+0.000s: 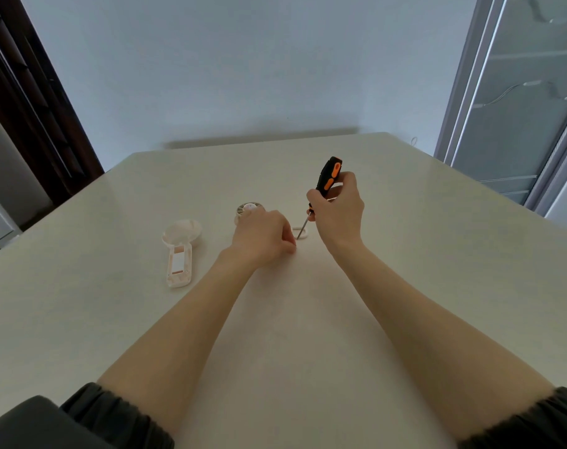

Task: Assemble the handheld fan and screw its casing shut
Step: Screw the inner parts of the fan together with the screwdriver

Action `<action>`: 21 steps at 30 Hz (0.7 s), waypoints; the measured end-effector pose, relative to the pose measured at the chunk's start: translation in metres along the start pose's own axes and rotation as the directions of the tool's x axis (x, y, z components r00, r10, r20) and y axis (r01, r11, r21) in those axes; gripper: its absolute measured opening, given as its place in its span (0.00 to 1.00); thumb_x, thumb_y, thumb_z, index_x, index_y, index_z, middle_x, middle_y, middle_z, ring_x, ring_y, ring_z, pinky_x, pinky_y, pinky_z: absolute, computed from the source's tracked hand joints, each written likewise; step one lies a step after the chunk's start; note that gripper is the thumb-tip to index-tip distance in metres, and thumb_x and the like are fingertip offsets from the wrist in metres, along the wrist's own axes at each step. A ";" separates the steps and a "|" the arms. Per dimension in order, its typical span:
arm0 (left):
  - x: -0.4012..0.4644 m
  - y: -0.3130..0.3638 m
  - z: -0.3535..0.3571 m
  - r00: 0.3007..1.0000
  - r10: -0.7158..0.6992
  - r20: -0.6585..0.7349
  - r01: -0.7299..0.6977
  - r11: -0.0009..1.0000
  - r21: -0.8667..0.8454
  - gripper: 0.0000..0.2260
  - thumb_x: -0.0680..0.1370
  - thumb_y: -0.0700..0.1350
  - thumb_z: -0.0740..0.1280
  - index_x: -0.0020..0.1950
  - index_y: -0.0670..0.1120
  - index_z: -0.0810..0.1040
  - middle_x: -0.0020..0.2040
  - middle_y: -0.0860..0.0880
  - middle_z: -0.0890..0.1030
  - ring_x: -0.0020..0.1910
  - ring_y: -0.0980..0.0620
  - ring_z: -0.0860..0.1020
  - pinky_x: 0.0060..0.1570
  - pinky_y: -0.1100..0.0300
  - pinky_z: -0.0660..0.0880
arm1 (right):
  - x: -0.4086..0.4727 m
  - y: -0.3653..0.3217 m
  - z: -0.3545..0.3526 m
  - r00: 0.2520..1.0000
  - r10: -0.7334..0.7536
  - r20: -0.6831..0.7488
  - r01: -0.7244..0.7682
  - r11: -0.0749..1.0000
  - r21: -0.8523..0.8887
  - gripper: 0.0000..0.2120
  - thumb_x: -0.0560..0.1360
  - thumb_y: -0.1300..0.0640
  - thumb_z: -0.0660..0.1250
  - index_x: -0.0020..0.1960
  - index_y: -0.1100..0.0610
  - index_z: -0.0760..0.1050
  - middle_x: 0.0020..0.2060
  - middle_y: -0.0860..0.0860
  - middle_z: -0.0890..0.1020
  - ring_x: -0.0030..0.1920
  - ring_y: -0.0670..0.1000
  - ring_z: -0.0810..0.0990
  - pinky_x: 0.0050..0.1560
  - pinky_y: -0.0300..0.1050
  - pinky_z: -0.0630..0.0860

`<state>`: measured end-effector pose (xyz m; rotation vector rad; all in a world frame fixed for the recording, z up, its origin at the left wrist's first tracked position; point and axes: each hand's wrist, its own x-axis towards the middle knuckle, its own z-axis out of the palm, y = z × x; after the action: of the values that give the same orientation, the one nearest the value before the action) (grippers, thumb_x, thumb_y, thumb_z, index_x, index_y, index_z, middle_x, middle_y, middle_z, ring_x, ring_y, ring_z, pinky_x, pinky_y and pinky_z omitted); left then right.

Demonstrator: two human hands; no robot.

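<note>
We see the open casing half (179, 256) lying on the pale table (405, 254), hollow side up, well to the left of both hands; its round head end holds what looks like a white part, and its handle end shows a pale rectangular insert with orange-tinted edges. Our left hand (262, 236) rests on the table with fingers curled, covering most of the fan body, whose round white grille (248, 209) pokes out beyond the knuckles; we cannot tell exactly what the fingers pinch. Our right hand (337, 209) grips a black-and-orange screwdriver (329, 176), tilted, its thin tip down at a small white ring-shaped piece (301, 233) between the hands.
</note>
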<state>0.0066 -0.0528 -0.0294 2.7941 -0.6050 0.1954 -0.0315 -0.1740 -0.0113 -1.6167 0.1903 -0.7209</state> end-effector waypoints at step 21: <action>-0.015 -0.002 -0.018 0.971 -0.164 -0.172 0.005 0.740 -0.673 0.07 0.69 0.38 0.74 0.45 0.47 0.80 0.37 0.53 0.85 0.40 0.57 0.83 0.47 0.63 0.78 | -0.001 -0.012 0.001 0.989 0.058 -0.139 -0.020 0.965 0.262 0.11 0.73 0.66 0.63 0.53 0.56 0.66 0.37 0.47 0.75 0.34 0.54 0.80 0.41 0.44 0.80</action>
<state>-0.0078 -0.0404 -0.0159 2.0498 -0.3836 0.2138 -0.0353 -0.1705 -0.0006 -1.3082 0.2230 -0.7996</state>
